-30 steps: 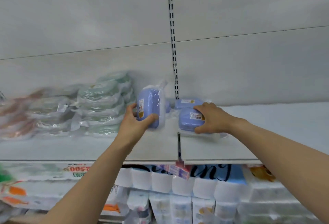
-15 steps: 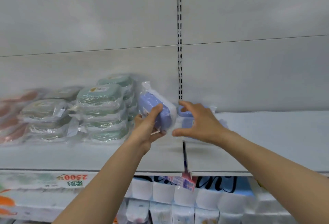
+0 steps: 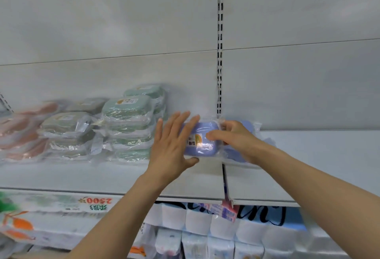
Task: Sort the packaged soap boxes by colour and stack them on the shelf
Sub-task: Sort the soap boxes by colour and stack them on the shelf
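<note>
Left hand (image 3: 171, 145) flat, fingers straight; right hand (image 3: 236, 138) curled.

Both hands (image 3: 172, 147) on blue soap box (image 3: 202, 139)

The white shelf (image 3: 102, 176) bears pink (image 3: 20, 135), green (image 3: 129, 127) and blue soap boxes (image 3: 202, 141).

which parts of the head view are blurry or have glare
Head view: the orange packs at far left are smeared by blur, the green soap boxes soft; glare glints on the wrap of the blue soap box between the left hand and right hand; the shelf edge bows from wide-angle distortion.
</note>
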`<state>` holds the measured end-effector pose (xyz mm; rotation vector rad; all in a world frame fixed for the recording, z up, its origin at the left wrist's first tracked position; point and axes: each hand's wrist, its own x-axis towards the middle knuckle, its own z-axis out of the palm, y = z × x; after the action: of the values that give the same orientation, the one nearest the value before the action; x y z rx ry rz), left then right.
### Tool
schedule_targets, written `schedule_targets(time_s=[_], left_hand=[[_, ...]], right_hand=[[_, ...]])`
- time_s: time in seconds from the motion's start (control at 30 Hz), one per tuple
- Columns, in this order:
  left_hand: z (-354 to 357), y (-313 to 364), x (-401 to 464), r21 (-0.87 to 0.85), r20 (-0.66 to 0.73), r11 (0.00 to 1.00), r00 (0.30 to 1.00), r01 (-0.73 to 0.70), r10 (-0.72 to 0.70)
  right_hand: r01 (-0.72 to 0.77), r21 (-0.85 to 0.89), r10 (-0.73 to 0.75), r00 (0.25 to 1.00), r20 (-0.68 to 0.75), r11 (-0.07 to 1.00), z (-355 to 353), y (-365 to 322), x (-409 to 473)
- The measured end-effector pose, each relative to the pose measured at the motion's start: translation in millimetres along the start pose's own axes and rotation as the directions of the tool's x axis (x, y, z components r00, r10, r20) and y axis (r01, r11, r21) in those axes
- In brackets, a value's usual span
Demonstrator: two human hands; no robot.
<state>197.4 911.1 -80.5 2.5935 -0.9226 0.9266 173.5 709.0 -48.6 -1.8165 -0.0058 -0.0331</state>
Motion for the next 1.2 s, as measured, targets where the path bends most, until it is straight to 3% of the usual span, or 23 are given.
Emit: schedule_targets(time_s=[0.1, 0.17, 0.2, 0.27, 0.3, 0.33, 0.43, 0.57, 0.73, 0.93, 1.1, 1.2], left_hand=[[-1.8, -6.4, 7.6, -0.036, 0.063, 0.999, 0.998, -0.004, 0.006], [-5.7, -15.2, 12.6, -0.091, 0.231, 0.989, 0.969, 0.114, -0.090], [-7.1, -20.1, 15.6, -0.090, 0.344, 0.980, 0.929, 0.179, -0.138], [-8.0, -26.2, 21.9, -0.041, 0.524, 0.972, 0.833, 0.231, -0.176], [-5.8, -27.6, 24.1, -0.040, 0.575, 0.971, 0.800, 0.237, -0.171], [-1.9, -28.6, 26.1, -0.064, 0.609, 0.966, 0.777, 0.252, -0.162], [14.8, -32.2, 30.1, -0.177, 0.649, 0.934, 0.750, 0.310, -0.126], [28.8, -40.5, 37.1, -0.230, 0.618, 0.918, 0.778, 0.322, -0.117], [41.2, -47.9, 35.9, -0.243, 0.560, 0.925, 0.821, 0.291, -0.110], [33.7, -31.2, 33.7, -0.091, 0.535, 0.979, 0.838, 0.183, -0.106], [21.4, 43.8, 12.2, -0.106, 0.296, 0.981, 0.947, 0.163, -0.125], [25.5, 102.0, -7.1, -0.181, 0.175, 0.980, 0.983, 0.086, -0.054]], right_hand=[[0.038, -0.044, -0.034, 0.996, 0.086, 0.998, -10.3, 5.6, -8.1], [0.101, -0.234, -0.088, 0.994, 0.066, 0.967, -29.8, 10.7, -16.7], [0.100, -0.456, -0.092, 0.995, 0.039, 0.884, -42.4, 17.0, -19.2], [0.035, -0.856, -0.038, 0.999, 0.018, 0.516, -62.8, 30.7, -21.9], [0.018, -0.926, 0.000, 1.000, 0.020, 0.376, -68.1, 38.0, -20.7], [0.012, -0.941, 0.025, 0.999, 0.022, 0.339, -71.1, 44.7, -18.9], [0.049, -0.892, -0.021, 0.999, 0.045, 0.449, -69.4, 54.1, -12.1], [0.101, -0.864, -0.070, 0.995, 0.077, 0.493, -68.8, 57.8, -1.9], [0.105, -0.903, -0.129, 0.990, 0.056, 0.416, -67.8, 64.4, 1.5], [0.137, -0.917, -0.140, 0.986, 0.090, 0.374, -66.3, 61.8, -7.8], [0.096, -0.935, -0.277, 0.961, -0.002, 0.341, -83.1, 59.8, -56.9], [0.081, -0.937, -0.425, 0.902, -0.077, 0.341, -103.6, 67.7, -103.0]])
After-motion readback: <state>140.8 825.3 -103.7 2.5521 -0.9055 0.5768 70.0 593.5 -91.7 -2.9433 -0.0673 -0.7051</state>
